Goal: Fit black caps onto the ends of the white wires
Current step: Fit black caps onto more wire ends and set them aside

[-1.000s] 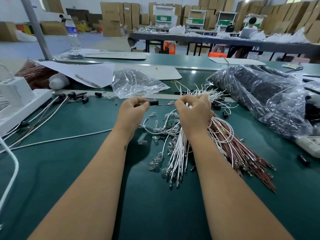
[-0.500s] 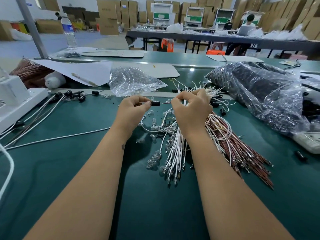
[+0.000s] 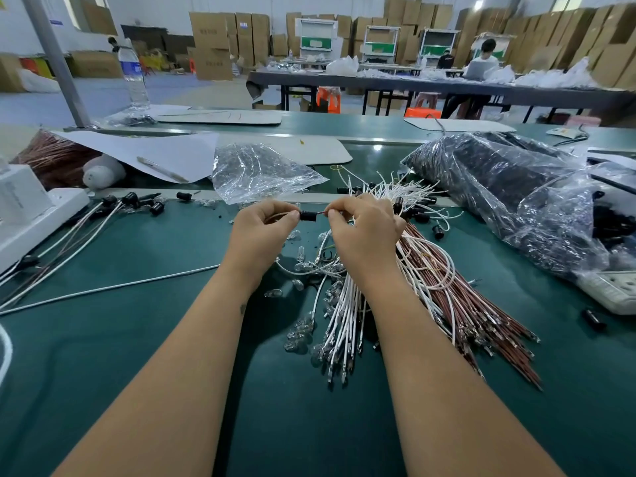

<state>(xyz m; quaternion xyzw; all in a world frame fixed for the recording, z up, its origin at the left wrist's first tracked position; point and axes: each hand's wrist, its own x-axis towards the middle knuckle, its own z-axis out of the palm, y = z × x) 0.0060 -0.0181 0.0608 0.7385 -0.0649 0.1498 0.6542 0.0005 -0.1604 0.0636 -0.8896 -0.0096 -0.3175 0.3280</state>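
A small black cap point(image 3: 308, 215) is pinched at the fingertips of my left hand point(image 3: 261, 228), above the green table. My right hand point(image 3: 364, 228) pinches a thin wire point(image 3: 321, 212) whose end goes into the cap's right side; the wire looks reddish there. Under my right hand lies a bundle of white wires point(image 3: 344, 315) with metal ends, and a bundle of brown wires point(image 3: 475, 304) fans out to the right. Loose black caps point(image 3: 438, 232) lie just beyond the bundle. Several capped white wires point(image 3: 110, 208) lie at the left.
Small clear bulbs point(image 3: 303, 328) are scattered by the white wires. A clear plastic bag point(image 3: 254, 170) sits beyond my hands, a large bag of black parts point(image 3: 509, 187) at right. A white box point(image 3: 31, 215) stands at the left edge, a white power strip point(image 3: 612, 290) at right.
My hands have come closer together; the gap between the cap and my right fingertips has shrunk, and the wire end now sits in the cap.
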